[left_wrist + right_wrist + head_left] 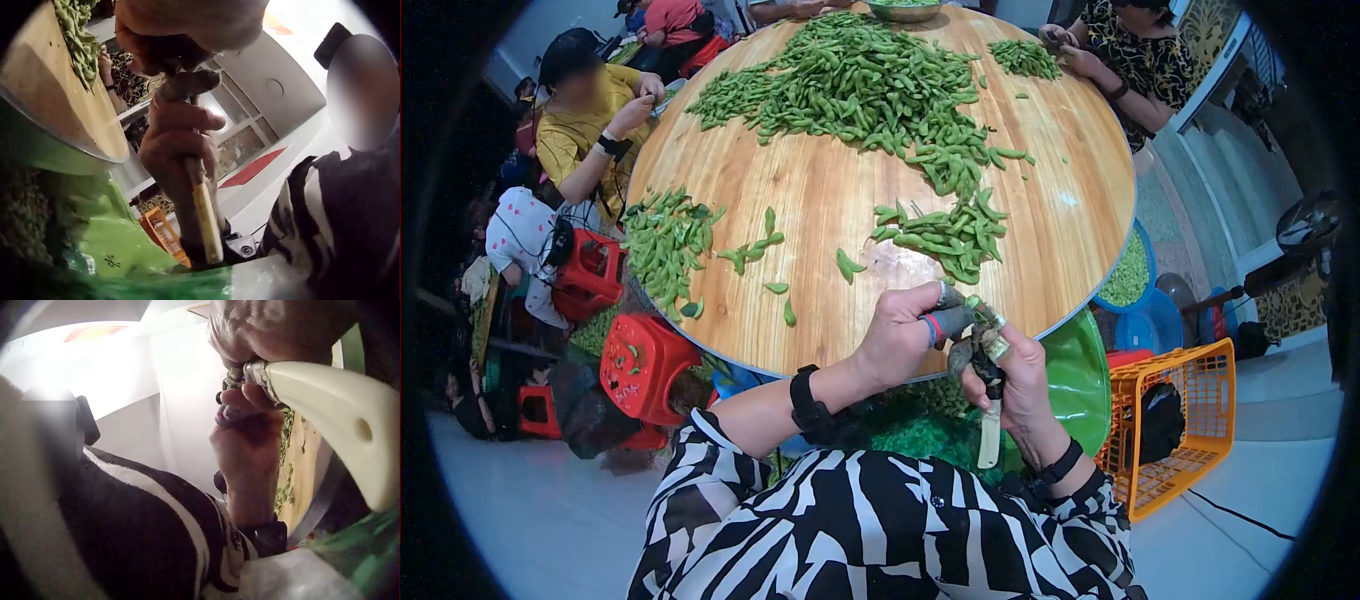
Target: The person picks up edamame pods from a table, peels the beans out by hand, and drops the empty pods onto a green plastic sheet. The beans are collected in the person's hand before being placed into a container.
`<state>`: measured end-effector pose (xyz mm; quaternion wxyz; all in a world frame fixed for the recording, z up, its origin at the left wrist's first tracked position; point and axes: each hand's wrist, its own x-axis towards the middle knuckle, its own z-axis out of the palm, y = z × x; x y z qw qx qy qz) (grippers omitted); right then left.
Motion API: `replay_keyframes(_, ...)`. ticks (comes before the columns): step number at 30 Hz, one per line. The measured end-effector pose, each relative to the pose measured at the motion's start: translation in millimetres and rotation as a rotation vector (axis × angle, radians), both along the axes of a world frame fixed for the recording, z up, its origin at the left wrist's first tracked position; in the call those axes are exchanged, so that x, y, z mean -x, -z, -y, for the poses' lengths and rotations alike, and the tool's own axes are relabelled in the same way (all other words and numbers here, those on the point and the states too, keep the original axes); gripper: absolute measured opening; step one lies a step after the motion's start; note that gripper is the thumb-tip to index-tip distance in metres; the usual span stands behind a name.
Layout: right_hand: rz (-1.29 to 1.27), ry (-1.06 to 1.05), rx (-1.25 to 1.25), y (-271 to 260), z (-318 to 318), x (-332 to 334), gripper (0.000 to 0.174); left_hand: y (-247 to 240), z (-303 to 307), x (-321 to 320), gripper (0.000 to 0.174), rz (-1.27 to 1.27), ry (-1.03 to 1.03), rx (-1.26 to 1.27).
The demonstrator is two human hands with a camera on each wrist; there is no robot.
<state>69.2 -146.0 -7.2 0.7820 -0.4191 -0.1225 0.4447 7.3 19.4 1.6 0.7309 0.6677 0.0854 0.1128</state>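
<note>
My left hand [895,335], with dark covers on its fingertips and a red and blue band round one finger, pinches a green soybean pod [972,301], mostly hidden by the fingers. Against it, my right hand [1025,385] grips a tool with a curved cream plastic handle [337,403] that has a hole near its end. Wrapping shows at the handle's neck, and the fingers cover the tool's working end. Both hands meet just over the near edge of the round wooden table [820,220]. A small heap of pods [955,235] lies right beyond them.
A large pile of pods [850,80] covers the table's far side, with another heap [665,250] at left. Below the edge are a green basin [1080,375] and an orange crate [1180,420]. Red stools [645,365] stand at left. Other people sit around the table.
</note>
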Motion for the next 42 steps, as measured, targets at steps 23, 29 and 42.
replay_keyframes(23,0.3,0.031,0.268,1.8,10.1,-9.5,0.01,4.3,-10.6,8.5,0.019,-0.014,0.326,-0.245)
replay_keyframes(29,0.262,0.0,0.22,-2.4,7.8,-9.4,0.01,6.3,-0.4,8.9,0.016,-0.199,0.288,0.295)
replay_keyframes(42,0.362,-0.096,0.302,-2.1,22.0,-20.6,0.011,3.5,-6.0,8.8,0.015,-0.332,0.356,0.103)
